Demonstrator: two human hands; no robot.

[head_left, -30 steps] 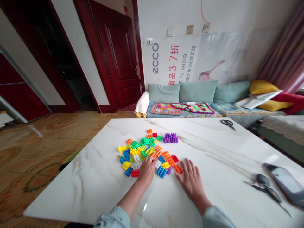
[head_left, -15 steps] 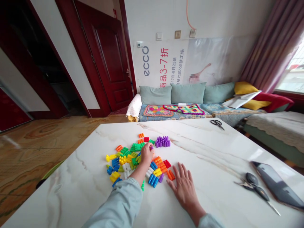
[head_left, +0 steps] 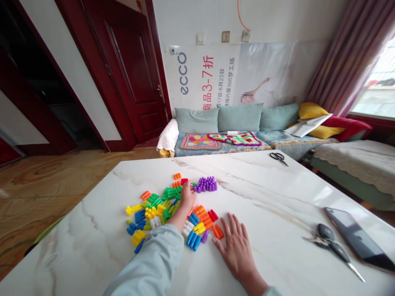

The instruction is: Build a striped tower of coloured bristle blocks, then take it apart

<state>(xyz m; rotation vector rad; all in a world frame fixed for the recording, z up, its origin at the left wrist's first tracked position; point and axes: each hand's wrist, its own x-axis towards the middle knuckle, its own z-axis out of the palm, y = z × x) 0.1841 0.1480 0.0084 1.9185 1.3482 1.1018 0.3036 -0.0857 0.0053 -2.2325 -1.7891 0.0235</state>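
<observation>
A pile of colourful plastic pieces, with green pieces [head_left: 171,193], yellow pieces [head_left: 151,212] and blue pieces [head_left: 193,241], lies on the white marbled table [head_left: 277,213]. Several purple pieces [head_left: 207,184] stand grouped upright at the pile's far right. My left hand [head_left: 187,196] reaches over the pile, its fingers closed on a purple piece at the left edge of that group. My right hand [head_left: 237,246] rests flat on the table with fingers spread, just right of two orange pieces [head_left: 218,231], holding nothing.
At the right of the table lie a phone [head_left: 354,234] and keys [head_left: 326,232]. Black scissors [head_left: 278,158] are near the far edge. Beyond the table stands a sofa [head_left: 185,152] with cushions, and a dark red door [head_left: 135,74] is at the left.
My left hand has moved the purple piece right up against the purple group. My right hand stays flat on the table. The view has shifted slightly.
</observation>
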